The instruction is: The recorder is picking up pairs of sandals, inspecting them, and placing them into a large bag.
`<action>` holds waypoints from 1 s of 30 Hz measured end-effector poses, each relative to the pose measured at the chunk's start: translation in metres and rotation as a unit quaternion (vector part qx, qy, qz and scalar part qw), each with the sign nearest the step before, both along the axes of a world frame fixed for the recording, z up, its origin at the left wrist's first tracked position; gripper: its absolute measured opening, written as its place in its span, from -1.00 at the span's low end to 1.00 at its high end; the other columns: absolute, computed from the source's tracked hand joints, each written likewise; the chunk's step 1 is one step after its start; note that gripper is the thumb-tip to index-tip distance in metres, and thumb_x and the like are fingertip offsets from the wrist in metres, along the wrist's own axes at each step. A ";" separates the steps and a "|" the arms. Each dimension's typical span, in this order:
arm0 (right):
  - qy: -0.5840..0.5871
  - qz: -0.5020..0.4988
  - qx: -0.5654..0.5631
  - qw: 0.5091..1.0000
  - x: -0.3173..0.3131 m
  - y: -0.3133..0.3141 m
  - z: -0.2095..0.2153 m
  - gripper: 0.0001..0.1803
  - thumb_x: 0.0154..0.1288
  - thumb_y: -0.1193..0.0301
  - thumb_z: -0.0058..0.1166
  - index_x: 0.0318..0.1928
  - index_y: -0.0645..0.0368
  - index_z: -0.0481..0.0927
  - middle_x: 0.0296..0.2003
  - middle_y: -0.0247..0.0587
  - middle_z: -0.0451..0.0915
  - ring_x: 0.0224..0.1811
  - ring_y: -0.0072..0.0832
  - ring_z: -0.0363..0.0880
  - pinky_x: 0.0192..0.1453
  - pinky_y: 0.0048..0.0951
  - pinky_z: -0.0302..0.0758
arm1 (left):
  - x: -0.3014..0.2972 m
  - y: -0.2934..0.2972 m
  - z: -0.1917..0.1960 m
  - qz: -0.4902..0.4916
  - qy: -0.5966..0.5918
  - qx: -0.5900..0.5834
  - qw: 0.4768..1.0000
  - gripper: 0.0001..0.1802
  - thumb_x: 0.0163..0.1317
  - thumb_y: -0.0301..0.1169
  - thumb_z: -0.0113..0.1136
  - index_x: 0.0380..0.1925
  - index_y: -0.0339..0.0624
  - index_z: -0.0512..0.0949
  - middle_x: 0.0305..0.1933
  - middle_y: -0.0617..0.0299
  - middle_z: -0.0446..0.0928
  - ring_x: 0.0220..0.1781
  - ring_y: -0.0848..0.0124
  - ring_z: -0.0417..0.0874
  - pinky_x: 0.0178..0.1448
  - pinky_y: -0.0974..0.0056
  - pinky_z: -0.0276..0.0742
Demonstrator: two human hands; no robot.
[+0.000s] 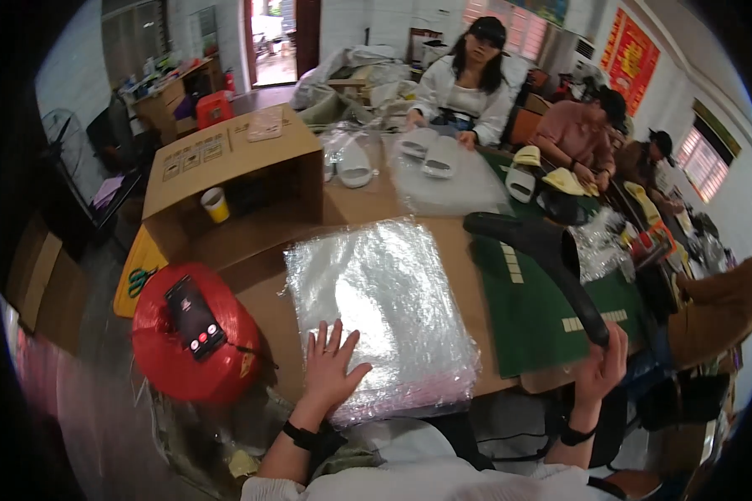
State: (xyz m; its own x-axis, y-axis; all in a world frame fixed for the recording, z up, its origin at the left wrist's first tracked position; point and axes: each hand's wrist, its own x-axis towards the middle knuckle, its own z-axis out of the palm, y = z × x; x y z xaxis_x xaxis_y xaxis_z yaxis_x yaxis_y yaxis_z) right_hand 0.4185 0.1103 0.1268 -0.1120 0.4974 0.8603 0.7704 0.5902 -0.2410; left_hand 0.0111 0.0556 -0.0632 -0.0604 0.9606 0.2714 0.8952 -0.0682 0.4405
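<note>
My left hand (332,367) lies spread on a stack of clear, shiny plastic bags (376,284) at the table's front. Its fingers are apart and hold nothing. On the right, my right hand (606,367) grips the lower end of the handle of a black hair dryer (543,242). The dryer's narrow nozzle points left, above the green mat (510,326). Beyond the stack, a pair of white slides (439,154) rests on more clear bags, near another person's hands. Another white slide pair (353,165) sits in clear plastic to its left.
Left of the stack stand an open cardboard box (234,150) with a yellow-and-white cup (215,205) inside, and a big red roll of twine (167,351) with a phone (194,316) on it. Green-handled scissors (139,282) lie behind the roll. Several people sit along the far and right sides.
</note>
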 end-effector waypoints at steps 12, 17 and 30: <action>-0.189 0.147 -0.122 0.963 -0.051 0.013 0.000 -0.76 0.30 0.54 0.11 -0.03 0.31 0.59 -0.04 0.07 0.57 0.04 -0.02 0.59 0.15 -0.15 0.50 | -0.002 -0.003 -0.005 0.004 -0.012 0.019 1.000 -0.25 0.29 0.16 0.14 0.38 0.01 0.40 0.56 -0.11 0.14 0.61 -0.17 -0.01 0.61 -0.24 -0.20; -0.156 0.161 -0.134 0.965 -0.092 0.027 -0.045 -0.60 0.03 0.55 0.35 -0.03 0.19 0.67 -0.11 -0.09 0.61 -0.08 -0.13 0.62 -0.02 -0.22 0.58 | -0.003 -0.003 -0.010 0.006 0.001 0.016 1.000 -0.25 0.29 0.16 0.16 0.40 0.07 0.38 0.57 -0.07 0.12 0.61 -0.18 -0.03 0.60 -0.26 -0.20; -0.237 0.262 -0.245 0.903 -0.215 0.018 -0.120 -0.61 0.16 0.26 0.35 -0.13 0.19 0.48 -0.28 -0.13 0.47 -0.23 -0.12 0.57 -0.25 -0.18 0.55 | -0.001 0.000 -0.008 0.013 -0.007 0.016 1.000 -0.27 0.28 0.15 0.17 0.40 0.14 0.39 0.59 -0.03 0.10 0.62 -0.17 -0.03 0.61 -0.23 -0.20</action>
